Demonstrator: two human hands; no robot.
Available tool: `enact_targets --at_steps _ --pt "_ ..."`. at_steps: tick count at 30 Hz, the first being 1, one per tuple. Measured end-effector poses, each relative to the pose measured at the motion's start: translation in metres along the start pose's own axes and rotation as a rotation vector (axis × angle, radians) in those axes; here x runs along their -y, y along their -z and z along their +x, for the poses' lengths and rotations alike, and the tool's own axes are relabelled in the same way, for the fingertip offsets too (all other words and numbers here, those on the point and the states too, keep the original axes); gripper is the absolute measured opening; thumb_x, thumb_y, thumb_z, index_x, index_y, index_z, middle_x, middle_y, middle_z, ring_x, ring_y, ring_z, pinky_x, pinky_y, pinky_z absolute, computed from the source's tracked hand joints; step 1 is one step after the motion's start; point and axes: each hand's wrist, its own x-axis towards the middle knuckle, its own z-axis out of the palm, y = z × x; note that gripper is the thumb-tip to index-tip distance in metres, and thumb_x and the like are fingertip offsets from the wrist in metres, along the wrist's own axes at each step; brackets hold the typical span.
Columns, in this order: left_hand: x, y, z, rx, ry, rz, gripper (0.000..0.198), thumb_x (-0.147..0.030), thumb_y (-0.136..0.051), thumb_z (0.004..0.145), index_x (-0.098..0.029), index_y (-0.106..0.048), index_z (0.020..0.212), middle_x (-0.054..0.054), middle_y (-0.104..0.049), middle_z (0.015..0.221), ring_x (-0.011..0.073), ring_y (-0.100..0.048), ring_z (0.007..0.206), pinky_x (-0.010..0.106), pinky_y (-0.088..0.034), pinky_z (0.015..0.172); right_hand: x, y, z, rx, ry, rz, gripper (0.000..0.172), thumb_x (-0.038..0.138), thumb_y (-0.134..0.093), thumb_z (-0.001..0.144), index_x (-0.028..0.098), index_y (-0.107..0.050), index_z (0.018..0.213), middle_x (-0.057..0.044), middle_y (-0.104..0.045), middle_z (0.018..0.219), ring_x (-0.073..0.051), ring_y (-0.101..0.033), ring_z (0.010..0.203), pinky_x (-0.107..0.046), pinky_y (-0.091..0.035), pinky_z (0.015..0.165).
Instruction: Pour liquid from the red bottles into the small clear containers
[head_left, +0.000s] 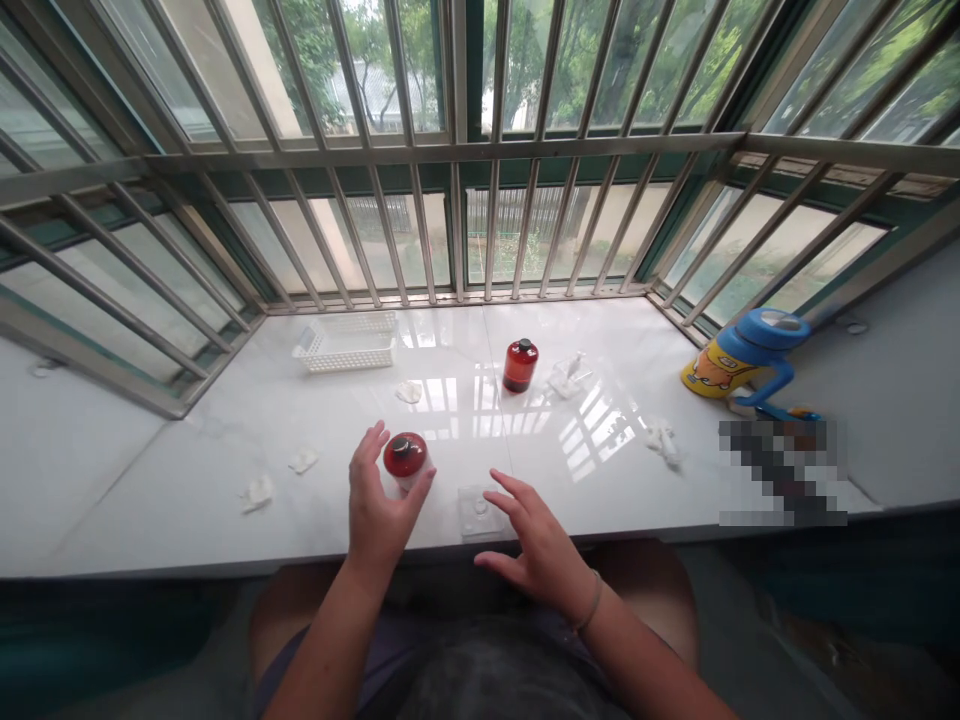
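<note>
Head view | red bottle (405, 456) between curved fingers and thumb of left hand (379, 513), cannot tell if gripped | right hand (538, 548) spread wide, near front edge of counter (195, 500)

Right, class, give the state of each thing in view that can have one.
Near red bottle: upright, capped
Far red bottle: upright, capped
White basket: open-topped
Blue flask: top on
White scraps: crumpled
Clear plastic piece: lying flat
Left hand: curved around near red bottle, contact unclear
Right hand: open, fingers spread
</note>
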Motion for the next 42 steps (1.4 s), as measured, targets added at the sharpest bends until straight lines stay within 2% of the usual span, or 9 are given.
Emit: enact_targets --at_steps 2,5,9,17,27,31,34,37,42 --pt "0.012 -0.005 0.011 0.127 0.113 -0.071 0.071 -0.044 -0.083 0.090 -0.025 -0.052 0.151 0.015 -0.056 0.161 0.0361 -0.050 0.153 0.057 -0.044 0.127 0.003 -0.011 0.009 0.033 0.016 0.004 0.078 0.035 -0.087 0.089 0.026 -0.048 0.156 -0.018 -0.048 0.163 -0.036 -0.051 0.147 -0.057 -0.052 0.119" --pt "0.024 -0.012 0.021 0.260 0.203 -0.188 0.051 -0.044 -0.080 0.091 -0.027 -0.065 0.137 0.011 -0.063 0.153 0.0341 -0.059 0.144 0.055 -0.046 0.125 -0.004 -0.017 0.020 0.028 0.003 -0.007 0.068 0.028 -0.085 0.091 0.027 -0.053 0.151 -0.016 -0.059 0.150 -0.033 -0.059 0.137 -0.055 -0.055 0.115" --pt "0.025 -0.016 0.021 0.249 0.254 -0.279 0.031 -0.044 -0.079 0.091 -0.027 -0.072 0.116 0.008 -0.070 0.139 0.0307 -0.066 0.131 0.052 -0.051 0.119 -0.021 -0.012 0.026 -0.045 -0.048 -0.038 0.065 0.030 -0.084 0.093 0.026 -0.052 0.150 -0.015 -0.063 0.144 -0.033 -0.061 0.134 -0.057 -0.056 0.114" --pt "-0.001 -0.024 0.003 0.303 0.282 -0.376 0.024 -0.036 -0.082 0.087 -0.026 -0.070 0.105 0.008 -0.072 0.132 0.0290 -0.069 0.125 0.048 -0.053 0.111 -0.050 0.000 0.026 -0.151 -0.095 -0.121 0.059 0.039 -0.080 0.097 0.025 -0.053 0.148 -0.014 -0.063 0.143 -0.034 -0.060 0.135 -0.059 -0.054 0.116" --pt "-0.015 -0.042 -0.018 0.193 0.396 -0.494 0.053 -0.032 -0.091 0.079 -0.027 -0.048 0.109 0.009 -0.073 0.133 0.0269 -0.070 0.126 0.049 -0.057 0.108 -0.060 0.003 0.030 -0.234 -0.104 -0.161 0.056 0.041 -0.079 0.097 0.025 -0.056 0.146 -0.014 -0.065 0.142 -0.034 -0.062 0.134 -0.060 -0.055 0.116" --pt "-0.014 -0.040 -0.015 0.259 0.382 -0.471 0.055 -0.035 -0.090 0.081 -0.027 -0.055 0.122 0.011 -0.071 0.137 0.0284 -0.068 0.129 0.051 -0.053 0.113 -0.062 0.000 0.029 -0.236 -0.110 -0.158 0.057 0.042 -0.079 0.097 0.025 -0.056 0.147 -0.015 -0.064 0.143 -0.035 -0.060 0.135 -0.061 -0.054 0.117" --pt "-0.013 -0.040 -0.015 0.267 0.372 -0.462 0.048 -0.036 -0.090 0.081 -0.027 -0.054 0.111 0.010 -0.072 0.135 0.0289 -0.068 0.128 0.053 -0.051 0.115 -0.062 0.000 0.029 -0.238 -0.115 -0.157 0.057 0.042 -0.080 0.097 0.026 -0.055 0.146 -0.014 -0.064 0.143 -0.035 -0.060 0.135 -0.062 -0.053 0.117" --pt "-0.013 -0.041 -0.016 0.208 0.410 -0.516 0.056 -0.034 -0.093 0.078 -0.028 -0.045 0.107 0.009 -0.073 0.132 0.0281 -0.069 0.127 0.053 -0.052 0.114 -0.062 0.000 0.029 -0.235 -0.119 -0.150 0.056 0.042 -0.080 0.097 0.026 -0.056 0.145 -0.014 -0.064 0.143 -0.035 -0.060 0.135 -0.061 -0.053 0.117" --pt "-0.014 -0.038 -0.014 0.290 0.392 -0.458 0.054 -0.038 -0.090 0.080 -0.027 -0.058 0.121 0.011 -0.070 0.137 0.0303 -0.067 0.130 0.052 -0.052 0.114 -0.063 0.000 0.030 -0.231 -0.124 -0.146 0.056 0.042 -0.080 0.096 0.026 -0.057 0.145 -0.014 -0.064 0.142 -0.034 -0.060 0.135 -0.059 -0.054 0.117"
